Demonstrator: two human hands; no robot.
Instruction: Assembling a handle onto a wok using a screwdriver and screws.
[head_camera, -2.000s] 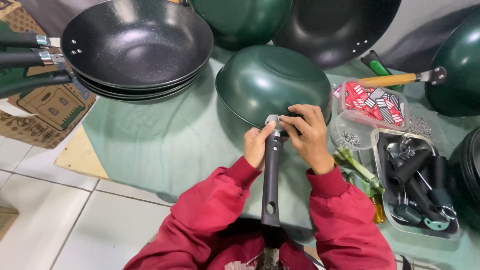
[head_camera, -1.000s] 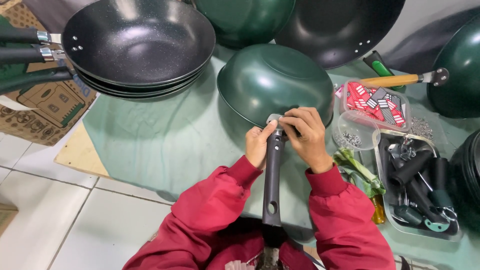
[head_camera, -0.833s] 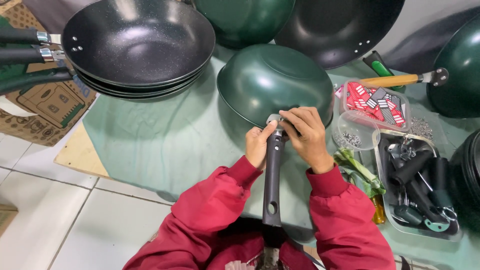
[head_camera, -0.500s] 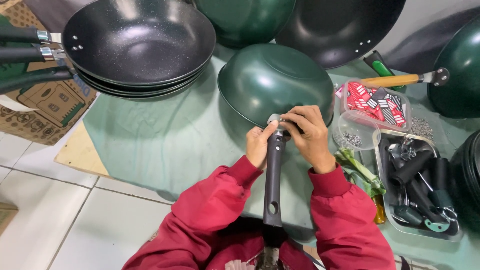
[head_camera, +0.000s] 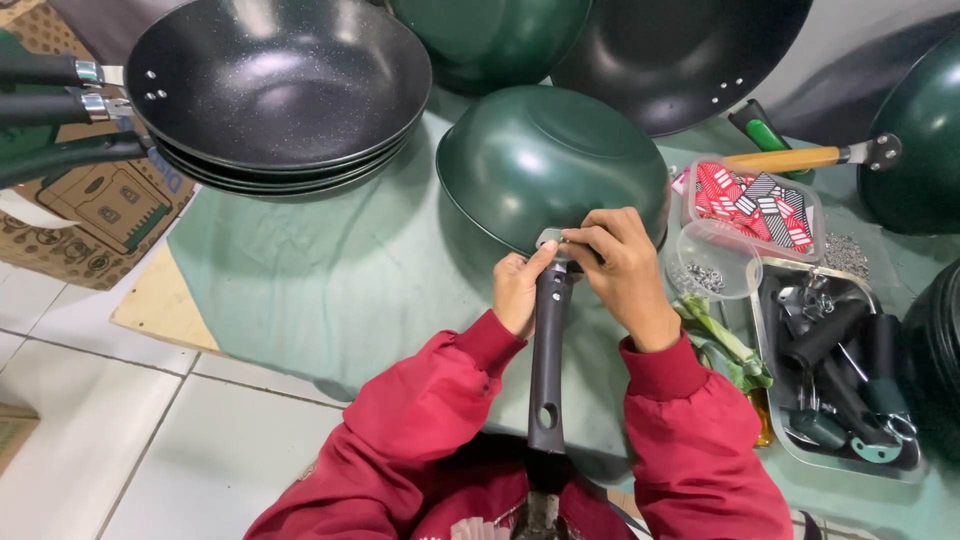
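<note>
An upturned dark green wok (head_camera: 550, 160) lies on the green-covered table (head_camera: 330, 290) in front of me. A long black handle (head_camera: 548, 360) runs from its rim toward my body. My left hand (head_camera: 518, 290) grips the top of that handle from the left. My right hand (head_camera: 622, 272) pinches the metal joint where handle meets wok rim; what lies under its fingers is hidden. Both arms wear red sleeves.
Stacked black woks (head_camera: 275, 90) with handles sit at the back left. More green and black woks line the back and right. Right of my hands are a clear tub of screws (head_camera: 712, 268), a box of red packets (head_camera: 752, 200), a wooden-handled tool (head_camera: 800, 158) and a tray of black handles (head_camera: 840, 370). Cardboard boxes (head_camera: 95, 215) stand at left.
My hands stay at the handle joint; the fingers shift only slightly. The wok and handle have not visibly moved.
</note>
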